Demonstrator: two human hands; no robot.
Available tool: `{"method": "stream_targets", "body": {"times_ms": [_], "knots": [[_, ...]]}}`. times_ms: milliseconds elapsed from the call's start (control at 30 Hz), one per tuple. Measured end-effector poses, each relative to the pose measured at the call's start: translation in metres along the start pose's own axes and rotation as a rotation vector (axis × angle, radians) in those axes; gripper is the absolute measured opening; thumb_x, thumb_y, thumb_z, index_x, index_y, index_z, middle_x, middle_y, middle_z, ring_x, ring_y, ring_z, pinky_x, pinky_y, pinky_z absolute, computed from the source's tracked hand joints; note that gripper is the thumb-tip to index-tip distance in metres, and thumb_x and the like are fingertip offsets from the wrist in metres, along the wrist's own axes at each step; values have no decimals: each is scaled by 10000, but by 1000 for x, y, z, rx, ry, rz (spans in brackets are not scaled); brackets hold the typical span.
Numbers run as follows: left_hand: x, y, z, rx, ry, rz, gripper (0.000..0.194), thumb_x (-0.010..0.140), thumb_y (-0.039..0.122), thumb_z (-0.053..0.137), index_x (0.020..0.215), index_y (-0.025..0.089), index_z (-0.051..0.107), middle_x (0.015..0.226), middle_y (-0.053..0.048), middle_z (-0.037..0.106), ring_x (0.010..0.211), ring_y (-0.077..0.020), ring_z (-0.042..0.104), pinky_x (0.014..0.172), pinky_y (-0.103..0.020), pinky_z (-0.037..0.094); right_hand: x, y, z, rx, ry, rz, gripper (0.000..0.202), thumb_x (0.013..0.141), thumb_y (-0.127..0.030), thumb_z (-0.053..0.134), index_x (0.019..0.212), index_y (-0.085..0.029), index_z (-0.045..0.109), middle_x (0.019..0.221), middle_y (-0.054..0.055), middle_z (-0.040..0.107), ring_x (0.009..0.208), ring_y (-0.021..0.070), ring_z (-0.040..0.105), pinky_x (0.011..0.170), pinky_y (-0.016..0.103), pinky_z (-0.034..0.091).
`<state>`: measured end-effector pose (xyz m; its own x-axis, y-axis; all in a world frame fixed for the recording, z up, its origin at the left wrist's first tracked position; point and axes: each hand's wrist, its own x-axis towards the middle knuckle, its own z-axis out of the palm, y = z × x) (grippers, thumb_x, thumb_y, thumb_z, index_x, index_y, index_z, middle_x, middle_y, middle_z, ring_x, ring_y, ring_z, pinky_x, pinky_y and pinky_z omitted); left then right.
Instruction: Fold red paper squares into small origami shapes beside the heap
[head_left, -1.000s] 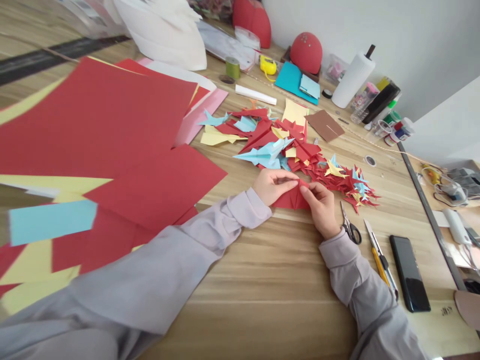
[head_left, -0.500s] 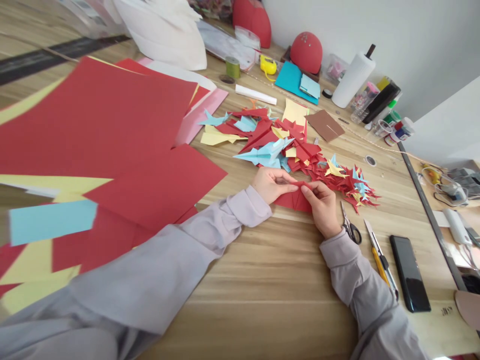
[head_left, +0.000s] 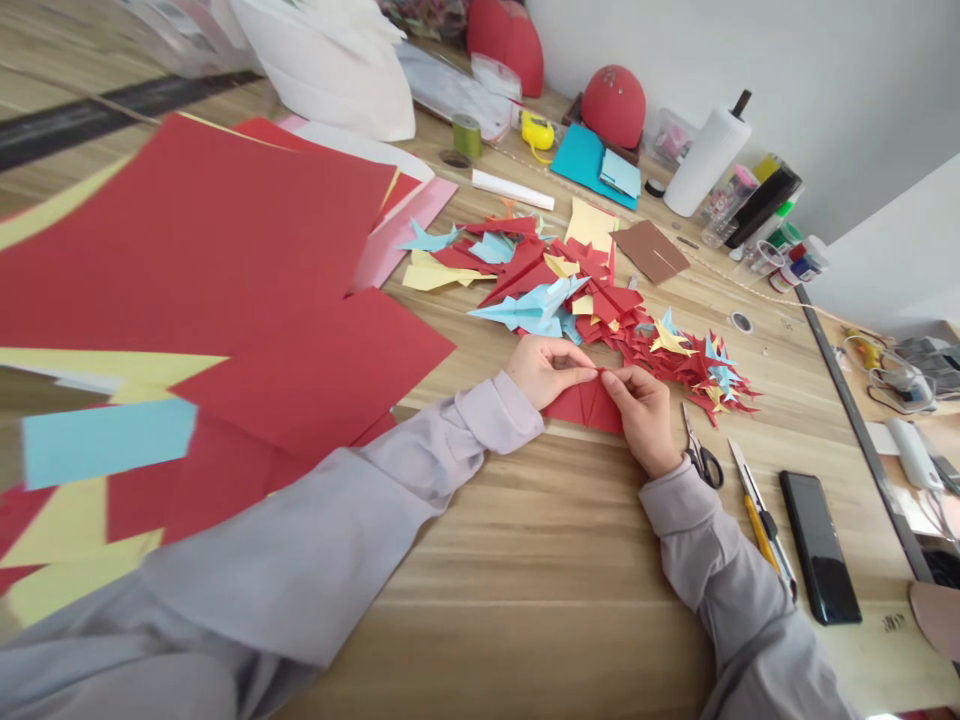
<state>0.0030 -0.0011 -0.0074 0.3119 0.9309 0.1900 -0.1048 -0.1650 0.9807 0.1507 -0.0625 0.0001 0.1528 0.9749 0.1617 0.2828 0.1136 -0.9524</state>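
A red sheet of folding paper (head_left: 586, 408) with creased lines lies on the table between my hands. My left hand (head_left: 547, 370) pinches its far edge, thumb and forefinger together. Close beside it, my right hand (head_left: 641, 408) grips the same edge with thumb and fingers; the two thumbs nearly meet. Part of the paper is hidden behind the fingers. Just beyond the hands is a pile of folded paper pieces (head_left: 529, 265) in red, blue and yellow, some shaped like planes.
Scissors (head_left: 703, 455), a utility knife (head_left: 765, 525) and a black phone (head_left: 820, 545) lie to the right. Large red sheets (head_left: 247, 230) overlap on the left. Bottles, a white roll (head_left: 706, 160) and a yellow tape measure (head_left: 536, 132) stand at the back.
The far edge of the red paper has less showing above the fingertips, and its near part has shifted slightly down and left. Both hands stay almost in place.
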Motion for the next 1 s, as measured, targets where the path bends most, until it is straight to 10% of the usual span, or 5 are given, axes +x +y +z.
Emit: {"method": "stream_targets", "body": {"times_ms": [800, 1000], "knots": [[3, 2, 0, -232, -30, -164, 333, 527, 169, 770, 837, 103, 669, 731, -54, 699, 710, -149, 653, 736, -295, 520, 2, 2, 0, -29, 35, 3, 227, 768, -402, 617, 738, -181, 659, 689, 3, 647, 644, 134, 551, 608, 257, 431], [3, 2, -2, -132, -9, -162, 197, 533, 181, 754, 707, 125, 680, 564, 9, 616, 520, -87, 540, 553, -234, 467, 2, 6, -2, 73, 50, 25, 194, 766, -390, 630, 751, -199, 661, 704, -16, 643, 653, 124, 550, 630, 253, 430]]}}
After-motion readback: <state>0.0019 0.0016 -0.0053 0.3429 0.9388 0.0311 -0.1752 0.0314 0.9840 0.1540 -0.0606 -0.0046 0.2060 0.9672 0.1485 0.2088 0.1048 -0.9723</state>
